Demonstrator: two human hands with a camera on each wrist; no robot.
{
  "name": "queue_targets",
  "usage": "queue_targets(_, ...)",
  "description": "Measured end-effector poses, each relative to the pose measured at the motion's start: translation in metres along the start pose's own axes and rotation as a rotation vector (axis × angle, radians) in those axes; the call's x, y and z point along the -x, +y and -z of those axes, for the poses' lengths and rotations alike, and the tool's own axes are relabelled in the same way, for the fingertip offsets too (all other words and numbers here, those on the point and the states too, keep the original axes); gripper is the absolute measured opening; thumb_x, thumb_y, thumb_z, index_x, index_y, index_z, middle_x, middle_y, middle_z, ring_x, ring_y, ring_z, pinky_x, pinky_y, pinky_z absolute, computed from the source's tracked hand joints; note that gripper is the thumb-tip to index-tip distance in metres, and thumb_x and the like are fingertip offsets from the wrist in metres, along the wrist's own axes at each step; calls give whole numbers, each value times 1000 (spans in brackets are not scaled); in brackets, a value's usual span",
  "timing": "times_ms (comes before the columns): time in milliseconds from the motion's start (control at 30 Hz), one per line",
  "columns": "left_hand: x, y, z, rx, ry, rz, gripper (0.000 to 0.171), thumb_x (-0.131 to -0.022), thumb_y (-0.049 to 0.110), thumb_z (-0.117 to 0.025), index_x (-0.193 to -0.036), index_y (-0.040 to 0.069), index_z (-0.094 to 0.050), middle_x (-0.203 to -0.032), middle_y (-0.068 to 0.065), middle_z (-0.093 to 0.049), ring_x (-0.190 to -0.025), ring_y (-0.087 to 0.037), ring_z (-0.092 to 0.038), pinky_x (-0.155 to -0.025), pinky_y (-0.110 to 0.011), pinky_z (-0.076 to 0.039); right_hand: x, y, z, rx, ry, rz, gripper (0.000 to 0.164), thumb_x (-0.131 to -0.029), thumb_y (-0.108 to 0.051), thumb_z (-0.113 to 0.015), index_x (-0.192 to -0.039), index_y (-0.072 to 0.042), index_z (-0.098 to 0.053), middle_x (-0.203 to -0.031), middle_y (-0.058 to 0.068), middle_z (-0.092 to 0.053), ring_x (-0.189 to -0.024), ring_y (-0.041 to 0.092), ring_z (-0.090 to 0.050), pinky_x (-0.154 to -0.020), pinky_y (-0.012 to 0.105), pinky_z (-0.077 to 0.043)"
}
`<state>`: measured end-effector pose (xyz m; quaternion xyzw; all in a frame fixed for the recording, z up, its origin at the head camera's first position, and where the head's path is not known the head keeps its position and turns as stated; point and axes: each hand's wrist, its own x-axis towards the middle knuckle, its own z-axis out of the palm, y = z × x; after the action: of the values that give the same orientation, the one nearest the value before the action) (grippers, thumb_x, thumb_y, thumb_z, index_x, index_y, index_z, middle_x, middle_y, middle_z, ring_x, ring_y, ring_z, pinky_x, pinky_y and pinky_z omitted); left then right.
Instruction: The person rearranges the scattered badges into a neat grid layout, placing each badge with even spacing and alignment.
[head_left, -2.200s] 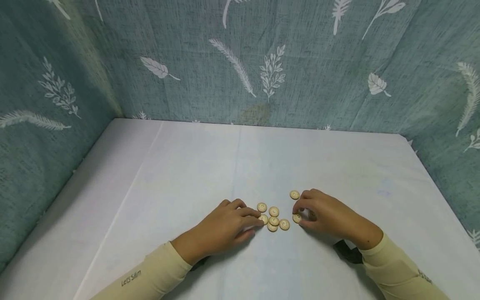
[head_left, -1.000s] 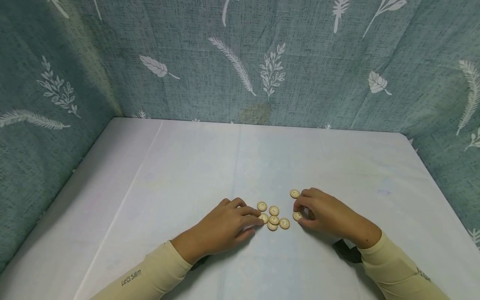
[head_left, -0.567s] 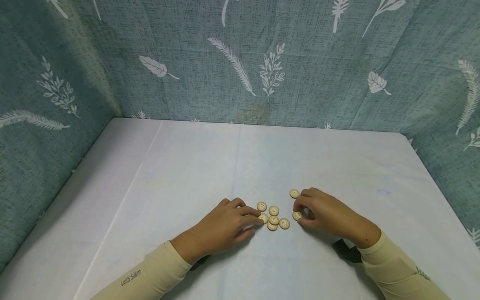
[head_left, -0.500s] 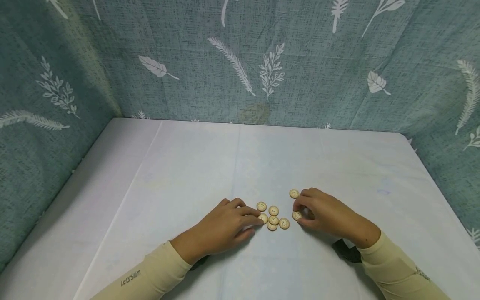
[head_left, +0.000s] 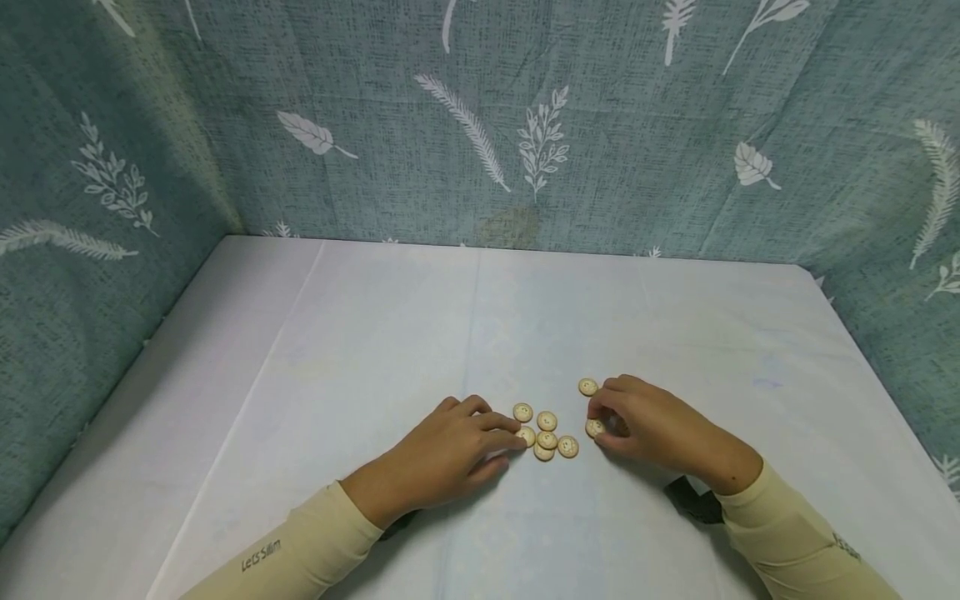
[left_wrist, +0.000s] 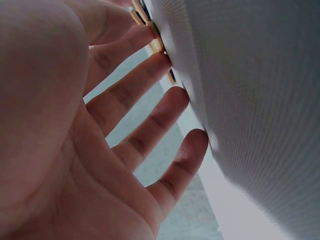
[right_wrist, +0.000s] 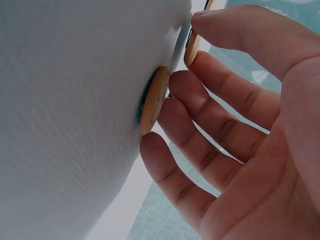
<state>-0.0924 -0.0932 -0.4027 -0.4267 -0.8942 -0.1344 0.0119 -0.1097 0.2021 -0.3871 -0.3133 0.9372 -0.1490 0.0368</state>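
Several round cream buttons with dark markings lie in a loose cluster, among them an upper-left button (head_left: pixel 522 412) and a lower-right button (head_left: pixel 567 447). One button (head_left: pixel 547 440) overlaps another (head_left: pixel 543 452). My left hand (head_left: pixel 467 454) is left of the cluster, its fingertips touching the leftmost button (head_left: pixel 527 436). In the left wrist view its fingers (left_wrist: pixel 155 117) are extended and spread. My right hand (head_left: pixel 656 427) pinches a button (head_left: pixel 595 427) between thumb and index finger, low over the cloth. Another button (right_wrist: pixel 155 100) sits beneath its other fingers in the right wrist view.
A white cloth (head_left: pixel 375 333) covers the table. One separate button (head_left: pixel 588 387) lies just beyond my right fingertips. Teal leaf-patterned fabric (head_left: pixel 420 150) hangs along the back and both sides. Dark straps (head_left: pixel 693 502) sit at the wrists.
The button at my right thumb and index finger has shifted slightly away from me, with those fingertips. My left hand and the clustered buttons stay in place.
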Motion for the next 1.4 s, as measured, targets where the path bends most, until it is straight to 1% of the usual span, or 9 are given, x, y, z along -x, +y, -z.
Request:
queue_targets(133,0,0,1,-1,-12,5,25,-98,30,-63,-121,29,-72,-127,11,-69,-112,-14,-59,-86,-38,-46,-1,-1,3,-3,-16,-18,15,-83,-16,-80,-91,-19,-68,-83,-11,-56,-78,6,-48,-66,23,-44)
queue_targets(267,0,1,2,-2,-22,12,25,-98,31,-62,-122,29,-72,-128,10,-68,-113,-14,-59,-85,-37,-46,-1,-1,4,14,-19,-32,14,-84,-18,-79,-93,-18,-69,-84,-12,-58,-80,6,-49,-69,26,-46)
queue_targets(500,0,0,3,-7,-15,6,25,-98,30,-63,-122,29,-72,-127,11,-68,-113,-14,-59,-85,-36,-45,-1,-1,8,9,-10,-21,14,-85,-17,-79,-94,-18,-68,-88,-11,-60,-83,5,-53,-73,29,-50)
queue_targets(733,1,0,3,-4,-21,15,25,-98,30,-63,-122,29,-72,-128,11,-68,-113,-14,-58,-85,-36,-45,-1,1,9,15,35,5,16,-83,-16,-80,-94,-17,-68,-89,-9,-62,-84,6,-55,-74,30,-51)
queue_targets(1067,2,0,3,3,-18,12,25,-99,30,-62,-122,29,-72,-128,11,-68,-113,-14,-58,-85,-36,-45,1,6,8,20,112,5,17,-82,-13,-80,-95,-16,-69,-90,-8,-63,-86,7,-57,-75,31,-52)
queue_targets(1200,1,0,2,6,-19,10,25,-99,30,-62,-122,29,-72,-128,11,-68,-114,-14,-58,-86,-38,-46,1,8,8,36,137,-16,16,-82,-15,-80,-95,-15,-70,-89,-7,-63,-86,8,-58,-76,33,-52)
queue_targets(1400,1,1,2,9,-22,12,25,-99,30,-62,-122,29,-72,-128,11,-68,-113,-14,-59,-87,-38,-47,1,9,11,40,142,-83,15,-83,-15,-79,-94,-12,-69,-89,-4,-64,-87,12,-58,-76,36,-52)
